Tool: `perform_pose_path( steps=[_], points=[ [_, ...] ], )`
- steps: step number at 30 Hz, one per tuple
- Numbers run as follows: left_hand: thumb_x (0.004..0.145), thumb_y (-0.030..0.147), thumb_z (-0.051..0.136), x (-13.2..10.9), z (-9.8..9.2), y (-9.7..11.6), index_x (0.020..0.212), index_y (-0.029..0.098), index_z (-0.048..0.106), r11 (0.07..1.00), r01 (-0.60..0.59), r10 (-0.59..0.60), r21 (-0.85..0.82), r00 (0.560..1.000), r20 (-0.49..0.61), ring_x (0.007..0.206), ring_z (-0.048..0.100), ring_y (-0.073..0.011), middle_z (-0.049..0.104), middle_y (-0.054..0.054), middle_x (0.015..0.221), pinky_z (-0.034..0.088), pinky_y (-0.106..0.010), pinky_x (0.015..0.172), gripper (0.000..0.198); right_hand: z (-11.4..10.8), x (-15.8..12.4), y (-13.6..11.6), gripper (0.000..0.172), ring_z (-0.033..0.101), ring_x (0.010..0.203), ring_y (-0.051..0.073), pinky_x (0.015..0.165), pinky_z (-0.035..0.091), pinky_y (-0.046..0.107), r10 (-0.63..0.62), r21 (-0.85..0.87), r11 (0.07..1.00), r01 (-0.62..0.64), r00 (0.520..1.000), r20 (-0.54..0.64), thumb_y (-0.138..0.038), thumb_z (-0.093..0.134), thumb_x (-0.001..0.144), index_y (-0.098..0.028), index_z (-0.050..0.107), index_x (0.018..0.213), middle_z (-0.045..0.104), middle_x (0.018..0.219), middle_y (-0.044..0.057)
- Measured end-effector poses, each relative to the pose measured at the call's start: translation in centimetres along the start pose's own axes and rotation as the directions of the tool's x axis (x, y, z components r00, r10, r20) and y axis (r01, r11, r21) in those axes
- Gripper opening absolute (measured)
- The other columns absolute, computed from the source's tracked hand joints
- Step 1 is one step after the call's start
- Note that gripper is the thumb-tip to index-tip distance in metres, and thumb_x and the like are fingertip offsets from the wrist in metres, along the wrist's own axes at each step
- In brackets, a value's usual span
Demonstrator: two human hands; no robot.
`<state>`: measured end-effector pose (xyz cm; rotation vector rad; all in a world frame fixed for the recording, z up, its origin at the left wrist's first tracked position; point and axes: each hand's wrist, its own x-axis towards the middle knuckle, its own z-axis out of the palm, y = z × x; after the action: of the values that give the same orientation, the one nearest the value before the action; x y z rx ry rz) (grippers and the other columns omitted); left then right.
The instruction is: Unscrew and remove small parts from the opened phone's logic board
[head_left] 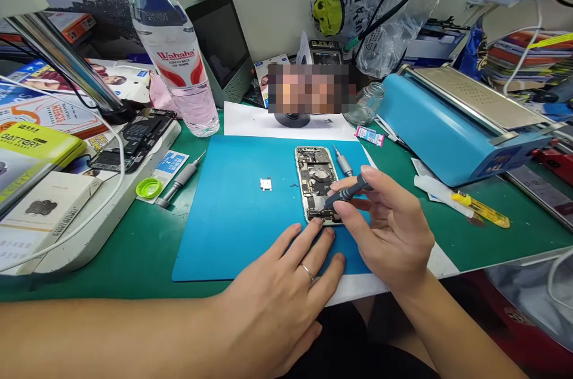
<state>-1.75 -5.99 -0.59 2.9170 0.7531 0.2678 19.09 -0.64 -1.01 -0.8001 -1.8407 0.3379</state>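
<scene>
An opened phone [319, 173] lies on the blue mat [224, 206], its inner boards and parts exposed. My right hand [391, 224] grips a dark grey screwdriver [347, 193] between thumb and fingers. The screwdriver slants down to the left, with its tip at the lower part of the phone. My left hand [290, 283], wearing a ring, rests with fingers stretched out at the phone's bottom edge. A small silvery metal plate [265, 184] lies left of the phone. Just beyond the phone's right side is a second, grey screwdriver [342, 162].
Left of the mat lie another grey screwdriver [181, 181], a green cap [149, 188] and another opened phone [134, 139]. A water bottle [172, 56] stands behind them. At right are a blue machine [447, 122] and a yellow cutter [483, 209]. A blurred patch covers something behind the mat.
</scene>
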Motion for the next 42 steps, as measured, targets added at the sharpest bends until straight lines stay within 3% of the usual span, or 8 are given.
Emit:
perform_pose_path(
  steps=[20,32,42],
  points=[
    [0.104,0.046,0.054,-0.04,0.27,0.04,0.162,0.003,0.031,1.0,0.001,-0.001,-0.026,1.0,0.025,0.16,0.019,-0.0452,0.025,-0.03,0.17,0.02,-0.057,0.128,0.075,0.19,-0.12,0.0,0.077,0.075,0.108,0.021,0.079,0.07,0.034,0.022,-0.038,0.999,-0.022,1.0,-0.014,0.001,0.071,0.09,-0.037,0.05,0.154,0.073,0.13,0.005],
    [0.103,0.046,0.058,-0.1,0.12,-0.01,0.162,0.002,0.031,1.0,-0.001,0.002,-0.029,1.0,0.028,0.16,0.021,-0.0459,0.027,-0.03,0.169,0.022,-0.057,0.127,0.078,0.21,0.22,-0.29,0.067,0.075,0.105,0.019,0.082,0.07,0.032,0.098,-0.009,0.995,-0.099,0.994,-0.045,-0.001,0.07,0.092,-0.033,0.053,0.148,0.072,0.119,0.004],
    [0.104,0.045,0.056,0.0,-0.31,-0.13,0.16,0.003,0.035,0.999,0.007,-0.006,-0.041,1.0,0.026,0.16,0.019,-0.045,0.028,-0.028,0.17,0.021,-0.057,0.129,0.073,0.05,0.02,-0.26,0.072,0.075,0.103,0.019,0.083,0.07,0.034,0.069,-0.051,0.996,-0.072,0.997,-0.042,0.0,0.072,0.089,-0.034,0.053,0.15,0.073,0.12,0.005]
  ],
)
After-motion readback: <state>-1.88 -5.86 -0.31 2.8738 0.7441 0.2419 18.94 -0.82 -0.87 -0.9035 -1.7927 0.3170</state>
